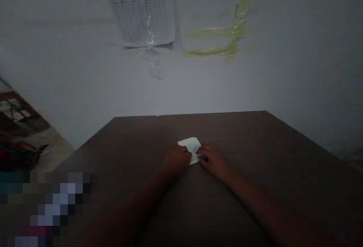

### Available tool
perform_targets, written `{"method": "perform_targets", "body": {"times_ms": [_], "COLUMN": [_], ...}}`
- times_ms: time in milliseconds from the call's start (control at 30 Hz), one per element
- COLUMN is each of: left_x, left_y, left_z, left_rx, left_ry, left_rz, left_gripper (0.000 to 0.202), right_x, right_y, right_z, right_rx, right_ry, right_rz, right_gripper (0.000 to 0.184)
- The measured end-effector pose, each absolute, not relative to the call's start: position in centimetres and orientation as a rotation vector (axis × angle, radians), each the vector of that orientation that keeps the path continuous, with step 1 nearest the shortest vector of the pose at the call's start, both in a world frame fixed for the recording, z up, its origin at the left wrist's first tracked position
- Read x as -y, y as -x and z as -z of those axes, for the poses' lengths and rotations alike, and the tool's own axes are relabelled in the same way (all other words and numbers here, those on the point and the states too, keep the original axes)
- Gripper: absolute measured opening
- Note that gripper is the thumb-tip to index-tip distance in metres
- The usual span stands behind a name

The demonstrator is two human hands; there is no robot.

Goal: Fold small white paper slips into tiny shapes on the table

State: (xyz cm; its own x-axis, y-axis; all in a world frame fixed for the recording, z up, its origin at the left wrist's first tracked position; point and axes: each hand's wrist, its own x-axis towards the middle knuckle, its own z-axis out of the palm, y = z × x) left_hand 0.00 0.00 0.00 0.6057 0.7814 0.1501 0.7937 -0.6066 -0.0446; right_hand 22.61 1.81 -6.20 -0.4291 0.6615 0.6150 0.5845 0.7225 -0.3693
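Note:
A small piece of white paper (pixel 189 144), seemingly folded, lies on the brown table between my two hands. My left hand (pixel 176 160) rests over the paper's near left side, its fingers curled down onto it. At the paper's right edge, my right hand (pixel 211 159) has thumb and fingers pinched on it, and a small dark gap shows between them. Fine print or lines seem to cover the paper, too dim to read. My fingers hide part of its near edge.
The brown table (pixel 136 133) meets a pale wall (pixel 198 88) at its far edge. A printed sheet (pixel 141 16) and yellowish tape (pixel 236 31) are stuck there. A pixelated patch (pixel 59 205) covers the lower left, and blurred items lie on the floor beyond.

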Motion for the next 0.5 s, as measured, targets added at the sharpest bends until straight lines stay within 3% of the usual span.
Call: {"method": "perform_targets", "body": {"times_ms": [167,500], "left_x": [0.0,-1.3], "left_y": [-0.1,0.4], "left_z": [0.2,1.3], "left_rx": [1.352,1.424], "left_ry": [2.737,2.74], "left_rz": [0.239,0.485], "left_gripper": [0.013,0.017], "right_x": [-1.5,-1.3], "right_y": [-23.1,-23.6], "right_z": [5.5,5.2], "right_rx": [2.182,2.145], "right_ry": [0.971,1.061], "right_rz": [-0.18,-0.243], "right_gripper": [0.019,0.022]}}
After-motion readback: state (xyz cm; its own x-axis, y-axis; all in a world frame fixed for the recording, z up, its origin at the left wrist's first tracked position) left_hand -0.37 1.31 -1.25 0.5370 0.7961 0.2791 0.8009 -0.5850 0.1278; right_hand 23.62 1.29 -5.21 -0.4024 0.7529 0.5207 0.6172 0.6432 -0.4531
